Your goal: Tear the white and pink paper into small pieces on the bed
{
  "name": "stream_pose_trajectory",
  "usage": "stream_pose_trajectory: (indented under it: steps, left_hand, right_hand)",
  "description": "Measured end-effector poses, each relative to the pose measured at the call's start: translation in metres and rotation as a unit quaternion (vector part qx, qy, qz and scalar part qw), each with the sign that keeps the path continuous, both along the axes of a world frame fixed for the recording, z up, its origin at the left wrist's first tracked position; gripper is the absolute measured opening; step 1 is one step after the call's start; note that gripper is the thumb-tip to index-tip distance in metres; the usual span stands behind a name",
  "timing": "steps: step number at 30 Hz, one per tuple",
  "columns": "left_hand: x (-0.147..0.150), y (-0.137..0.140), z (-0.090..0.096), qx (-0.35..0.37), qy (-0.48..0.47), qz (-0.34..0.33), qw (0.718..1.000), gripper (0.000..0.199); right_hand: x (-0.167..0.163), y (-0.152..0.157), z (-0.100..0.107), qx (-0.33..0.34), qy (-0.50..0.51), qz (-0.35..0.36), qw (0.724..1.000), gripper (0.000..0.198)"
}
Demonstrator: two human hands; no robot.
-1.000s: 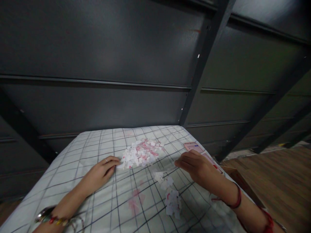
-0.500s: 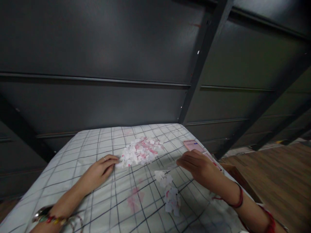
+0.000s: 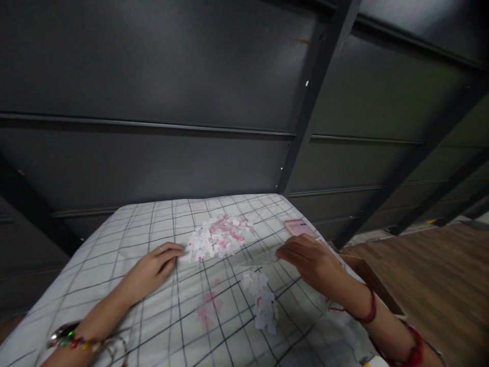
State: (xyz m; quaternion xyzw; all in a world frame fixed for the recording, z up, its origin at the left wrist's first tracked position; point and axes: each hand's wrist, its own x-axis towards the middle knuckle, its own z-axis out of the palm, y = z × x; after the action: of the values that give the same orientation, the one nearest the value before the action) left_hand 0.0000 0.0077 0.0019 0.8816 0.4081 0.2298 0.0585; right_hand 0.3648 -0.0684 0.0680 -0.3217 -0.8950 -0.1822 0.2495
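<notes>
My left hand (image 3: pixel 155 270), with a ring on one finger, reaches to the left edge of a pile of small torn paper scraps (image 3: pixel 221 237), white with some pink. Its fingers are closed together at the pile's edge, pinching at the scraps there. My right hand (image 3: pixel 309 262) is closed in a pinch on the edge of a clear plastic bag (image 3: pixel 263 261), raised a little over the cloth. A smaller group of paper scraps (image 3: pixel 263 306) lies below that edge, seemingly inside the bag. The bag's full outline is hard to make out.
A white checked cloth (image 3: pixel 153 331) with pink stains (image 3: pixel 209 308) covers the table. A phone (image 3: pixel 300 228) lies at the right edge, partly behind my right hand. An open cardboard box (image 3: pixel 376 285) stands on the right. A dark metal wall (image 3: pixel 153 163) rises behind the table.
The view has shifted slightly, so everything sits a little further left. The clear bag's edge in my right hand has changed shape slightly. My left hand stays at the pile.
</notes>
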Motion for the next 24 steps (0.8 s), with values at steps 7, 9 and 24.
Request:
stream_pose_trajectory:
  steps: [7,9,24]
  left_hand:
    - [-0.001,0.001,-0.002,-0.001,-0.003,-0.004,1.000,0.032]
    - [-0.001,0.001,-0.003,-0.004,-0.003,-0.003,1.000,0.032]
    - [-0.003,-0.002,-0.002,0.018,0.000,0.005,1.000,0.029]
  right_hand:
    - [0.009,0.003,-0.003,-0.050,0.002,0.030,0.998,0.032]
    - [0.015,0.002,-0.003,-0.059,0.021,0.030,0.998,0.034]
    - [-0.017,0.036,-0.008,-0.030,-0.008,-0.031,0.999,0.033]
